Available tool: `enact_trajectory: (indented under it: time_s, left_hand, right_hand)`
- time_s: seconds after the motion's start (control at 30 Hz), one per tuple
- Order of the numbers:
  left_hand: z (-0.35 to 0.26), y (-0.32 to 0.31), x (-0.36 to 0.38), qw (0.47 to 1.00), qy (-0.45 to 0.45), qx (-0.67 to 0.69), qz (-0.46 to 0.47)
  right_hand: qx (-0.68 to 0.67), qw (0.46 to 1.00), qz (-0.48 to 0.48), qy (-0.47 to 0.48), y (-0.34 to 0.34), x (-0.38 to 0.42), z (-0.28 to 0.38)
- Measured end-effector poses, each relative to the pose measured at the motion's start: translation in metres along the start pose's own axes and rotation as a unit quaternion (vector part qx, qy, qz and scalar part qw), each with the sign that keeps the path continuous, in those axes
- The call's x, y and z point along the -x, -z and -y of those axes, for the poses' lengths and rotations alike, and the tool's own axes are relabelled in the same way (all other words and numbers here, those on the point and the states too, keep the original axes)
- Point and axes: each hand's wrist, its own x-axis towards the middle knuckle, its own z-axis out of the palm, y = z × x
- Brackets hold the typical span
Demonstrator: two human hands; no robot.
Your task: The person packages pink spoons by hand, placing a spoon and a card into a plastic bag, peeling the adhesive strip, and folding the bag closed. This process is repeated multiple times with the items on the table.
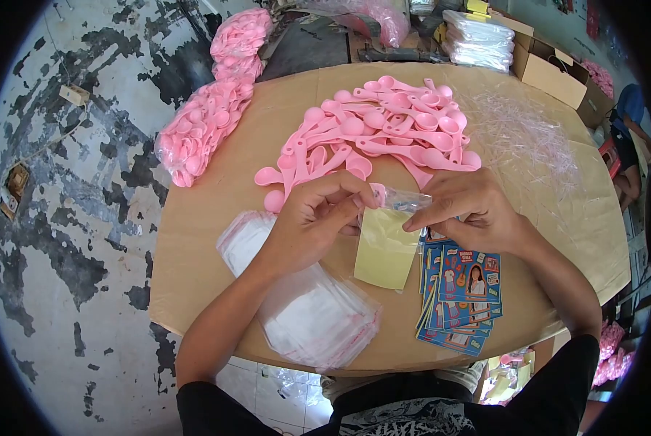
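Between my two hands is a small clear plastic bag (405,198) with a pale yellow card (385,251) in it. My left hand (314,218) pinches the bag's upper left corner, where a bit of pink (378,192) shows by the fingertips. The fingers of my right hand (471,207) close on the bag's upper right side. Below that hand lies a fanned stack of blue printed cards (471,280). Flat clear bags (314,312) are stacked under my left forearm. Beyond both hands spreads a heap of pink measuring spoons (391,120).
Thin clear plastic strips (532,138) lie on the right of the brown-covered table (187,276). Bagged pink spoons (205,127) sit at its left edge. Behind are a stack of clear packets (478,40) and a cardboard box (551,73). A person (631,131) is at far right.
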Motion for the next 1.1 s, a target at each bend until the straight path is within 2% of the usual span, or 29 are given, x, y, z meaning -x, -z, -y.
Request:
enact_trajectory:
  time_s: [0.1,0.37,0.47,0.57,0.6,0.67,0.7,0.8,0.83,0.93,1.07,1.1]
  left_hand:
    - [0.001,0.003,0.000,1.000,0.003,0.000,0.007]
    - [-0.003,0.000,0.001,0.999,0.035,0.014,0.007]
    - [-0.004,0.005,0.001,0.992,0.072,0.097,0.023]
    - [-0.004,-0.002,-0.001,0.998,0.065,-0.026,-0.002]
    - [0.000,-0.003,-0.002,0.999,0.031,-0.039,-0.002]
    - [0.010,-0.002,-0.003,0.997,-0.039,-0.065,-0.001]
    - [0.011,-0.002,-0.004,0.998,-0.043,-0.040,-0.004]
    - [0.004,-0.001,-0.004,0.999,-0.037,0.010,0.002]
    - [-0.004,-0.004,-0.002,0.999,-0.026,0.012,0.013]
    - [-0.005,-0.004,0.001,0.998,-0.035,-0.027,0.040]
    - [-0.020,-0.004,0.005,0.996,-0.092,-0.008,0.007]
    - [-0.034,-0.001,0.013,0.997,-0.073,0.008,0.001]
  right_hand:
    - [-0.001,1.000,0.011,-0.019,0.003,0.000,0.004]
    - [0.048,0.999,0.005,0.023,0.001,0.000,-0.001]
    - [0.064,0.998,0.006,0.028,0.000,0.000,0.000]
    - [0.065,0.997,0.017,0.025,0.001,-0.001,0.001]
    - [0.064,0.997,0.022,0.024,0.002,-0.001,0.002]
    - [0.144,0.987,0.056,0.040,0.013,-0.005,0.006]
    - [0.184,0.979,0.072,0.046,0.019,-0.006,0.007]
    - [0.063,0.985,-0.071,-0.141,0.027,-0.004,0.011]
    - [0.010,0.989,-0.076,-0.126,0.023,-0.006,0.015]
    - [-0.006,0.965,-0.016,-0.263,-0.006,-0.013,0.044]
    - [-0.066,0.960,-0.072,-0.264,0.006,-0.011,0.062]
    - [-0.046,0.956,-0.082,-0.277,0.016,-0.003,0.067]
